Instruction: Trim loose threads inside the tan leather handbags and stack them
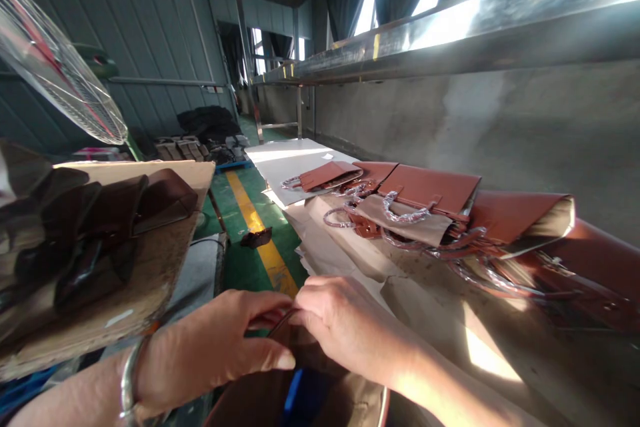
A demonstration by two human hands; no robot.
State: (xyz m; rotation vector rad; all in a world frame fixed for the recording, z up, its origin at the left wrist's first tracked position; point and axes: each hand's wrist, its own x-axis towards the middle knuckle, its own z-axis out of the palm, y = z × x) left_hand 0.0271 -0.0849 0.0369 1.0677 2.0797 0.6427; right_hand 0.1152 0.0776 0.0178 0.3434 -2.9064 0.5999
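A dark brown handbag [357,395] is close in front of me at the bottom of the view, its mouth facing up. Inside it a tan lining and a strip of blue show. My right hand [345,323] pinches the bag's upper edge between thumb and fingers. On the same edge, from the left, my left hand [215,337] curls its fingers, with the thumb lying inside the mouth. The fingertips of both hands nearly meet. The lower part of the bag is cut off by the frame.
Several reddish-brown handbags [430,187] with plastic-wrapped handles lie along the paper-covered table [400,293] to the right. Dark brown bags [115,203] rest on a cardboard-topped table [200,180] at left. A large fan [55,60] stands behind. A dark scrap [257,237] lies on the green floor.
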